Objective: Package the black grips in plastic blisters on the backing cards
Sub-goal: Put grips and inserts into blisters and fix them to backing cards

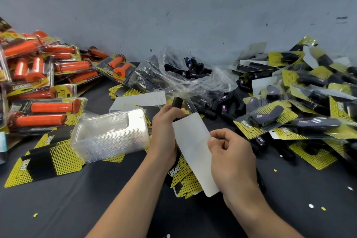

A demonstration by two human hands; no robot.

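Okay, left hand (164, 123) clamps black grip (177, 102), poking out at 12 o'clock; right hand (229, 152) pinches backing card (193, 150) edge. Card's thin, probably bendy: hold by edges.

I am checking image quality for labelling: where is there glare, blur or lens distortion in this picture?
Head view: glare whitens the top of the blister stack and streaks the plastic bag; the packaged grips at the right edge look smeared; the wide lens curves the scene upward at both sides; the left hand, right hand and backing card between them are fairly sharp.
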